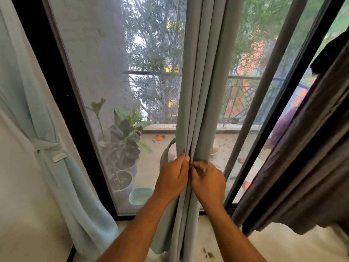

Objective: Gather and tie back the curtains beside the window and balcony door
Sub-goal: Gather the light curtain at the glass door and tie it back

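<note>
A grey-green curtain (204, 76) hangs gathered into narrow folds in front of the balcony door, in the middle of the view. My left hand (172, 176) and my right hand (207, 179) grip the bundle side by side at about waist height, fingers closed on the folds. A loop of matching tie-back strap (165, 154) sticks out to the left of the bundle, just above my left hand. At the far left a pale blue curtain (56, 176) is held in by a knotted tie-back (47, 146).
Black door frames (56, 95) stand left and right of the screened glass. Potted plants (122, 148) and a railing (243, 78) show on the balcony outside. Dark brown cloth (306, 163) hangs at the right. Pale floor (283, 246) lies below.
</note>
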